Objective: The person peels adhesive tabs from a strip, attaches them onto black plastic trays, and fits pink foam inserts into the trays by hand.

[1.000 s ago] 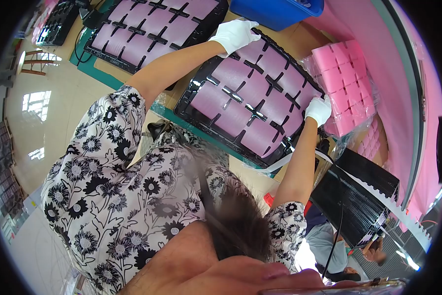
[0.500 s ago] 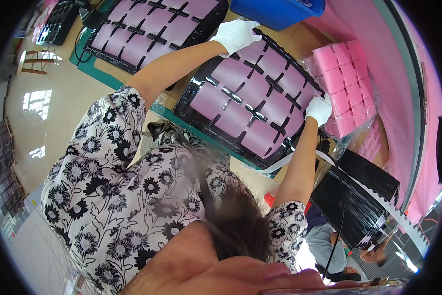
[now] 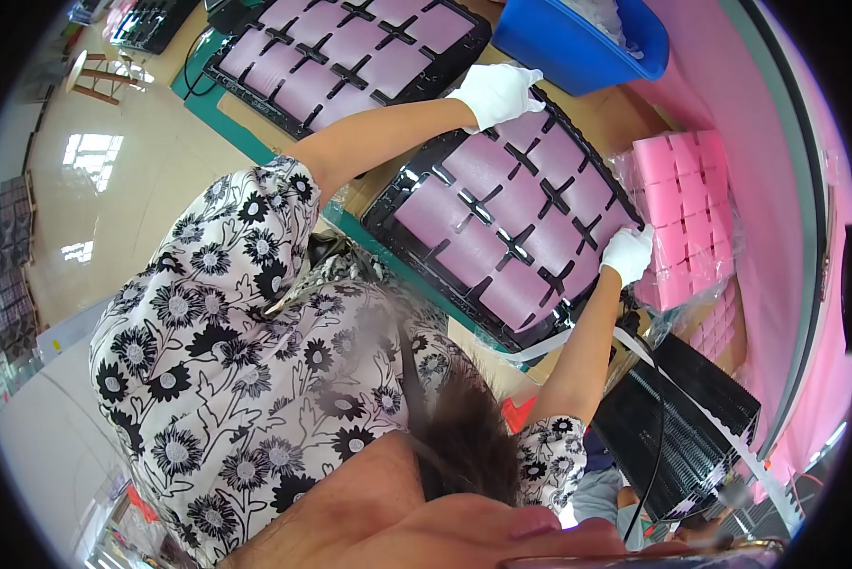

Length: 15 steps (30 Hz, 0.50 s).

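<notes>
Head view: two gloved hands, one worked frame, packing and trays around.
Hands: two. Left hand (image 3: 502,97) grasps the rim at the upper corner of the near black frame (image 3: 528,211); right hand (image 3: 627,254) grasps its right-side rim.
Black frames: three. The near one lies on the surface (image 3: 625,112) between both hands; the second frame (image 3: 345,59) lies beside it, under the left forearm's far side; the third frame (image 3: 151,24) sits far off at upper left.
Padding: mauve, filling the two larger frames, divided by black cross-shaped pieces.
Blue bin: one (image 3: 577,49), beyond the left hand, whitish material inside.
Pink foam: one wrapped block (image 3: 682,213), just beside the right hand; further pink pieces (image 3: 715,327) behind it.
Black stack: one (image 3: 672,427), ribbed, lower right; layers too fine to count.
White strip: one (image 3: 701,412), running past the right forearm.
Stool: one (image 3: 103,78), on the floor.
Cut off: second frame and blue bin, at the top edge.
Hidden: fingertips under the rim; most of another person at lower right.
Open room: bare surface between blue bin and pink block; narrow gap between the two larger frames; tight at the right hand.
</notes>
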### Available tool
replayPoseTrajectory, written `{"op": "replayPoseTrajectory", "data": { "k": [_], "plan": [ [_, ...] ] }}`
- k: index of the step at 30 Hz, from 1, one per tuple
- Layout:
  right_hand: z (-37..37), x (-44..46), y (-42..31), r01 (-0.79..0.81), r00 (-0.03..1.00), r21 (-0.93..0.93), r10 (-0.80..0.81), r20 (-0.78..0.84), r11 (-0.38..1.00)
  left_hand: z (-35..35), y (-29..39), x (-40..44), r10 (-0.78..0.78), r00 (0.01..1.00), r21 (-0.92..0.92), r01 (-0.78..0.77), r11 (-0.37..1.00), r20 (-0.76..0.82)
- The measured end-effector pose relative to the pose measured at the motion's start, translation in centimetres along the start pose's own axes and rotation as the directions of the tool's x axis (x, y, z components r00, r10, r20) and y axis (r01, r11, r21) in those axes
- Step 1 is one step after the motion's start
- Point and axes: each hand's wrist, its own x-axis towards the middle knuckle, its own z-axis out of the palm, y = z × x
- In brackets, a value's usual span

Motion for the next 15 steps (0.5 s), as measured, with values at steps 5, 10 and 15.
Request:
{"op": "replayPoseTrajectory", "data": {
  "k": [5,10,15],
  "plan": [
    [0.9,0.6,1.0,-0.019,1.000,0.100,0.019,-0.002,0.995,0.4,-0.4,0.4,0.040,0.999,-0.030,-0.040,0.999,0.000],
    [1.2,0.7,1.3,-0.046,0.999,0.102,0.047,-0.005,0.994,0.4,-0.5,0.5,0.051,0.998,-0.026,-0.052,0.998,-0.022],
    [0.9,0.4,1.1,-0.036,0.999,0.130,0.037,-0.006,0.991,-0.2,0.3,0.3,0.068,0.998,0.080,-0.067,0.994,-0.008]
  ]
}}
